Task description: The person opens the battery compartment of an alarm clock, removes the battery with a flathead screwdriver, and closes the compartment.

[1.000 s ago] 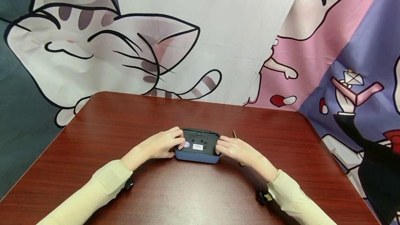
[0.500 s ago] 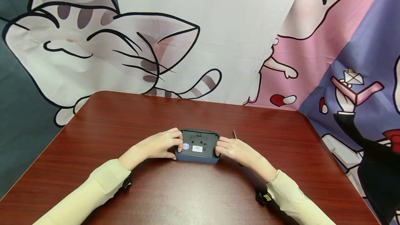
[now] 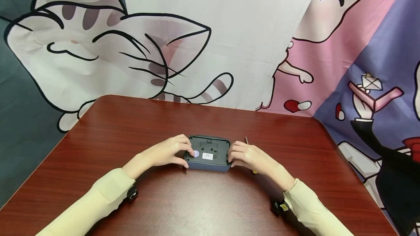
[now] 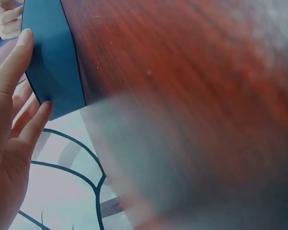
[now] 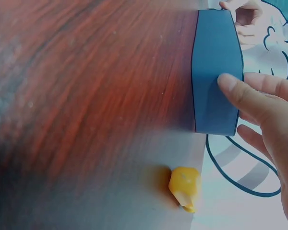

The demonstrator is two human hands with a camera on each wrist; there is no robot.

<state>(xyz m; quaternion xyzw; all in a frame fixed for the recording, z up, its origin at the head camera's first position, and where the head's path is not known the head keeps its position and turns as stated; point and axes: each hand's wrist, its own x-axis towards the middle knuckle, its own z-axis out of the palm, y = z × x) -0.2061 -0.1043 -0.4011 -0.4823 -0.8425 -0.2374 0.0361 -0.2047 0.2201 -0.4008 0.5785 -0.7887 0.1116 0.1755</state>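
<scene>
Comparing the head view with those of the preceding second, we find the blue case (image 3: 210,166) in nearly the same place, near the middle of the table (image 3: 210,203), its dark panel (image 3: 206,147) facing up. Its near wall now shows as a narrower band; whether the case tips slightly or the panel sits differently within the rim, we cannot tell. The left thumb now overlaps the near left corner, and the right thumb, hidden before, shows at the near right one. We take these small shifts as a settling of the hold on both short ends, rather than any carrying of the case.

Both hands are clamped on the case: the left hand (image 3: 167,152) pinches its left end and the right hand (image 3: 250,156) its right, each with the thumb against the near wall and fingers bent over the top.

As to room, we note the wood running from the near wall toward us, between the two sleeves (image 3: 113,187). The far edge, backed by a printed cloth (image 3: 246,46), lies behind the case, and the side edges slope away well apart from it. On the right, a yellow-handled tool (image 5: 185,184) lies just beside the right hand and apart from the case; we judge sideways movement tighter there.
</scene>
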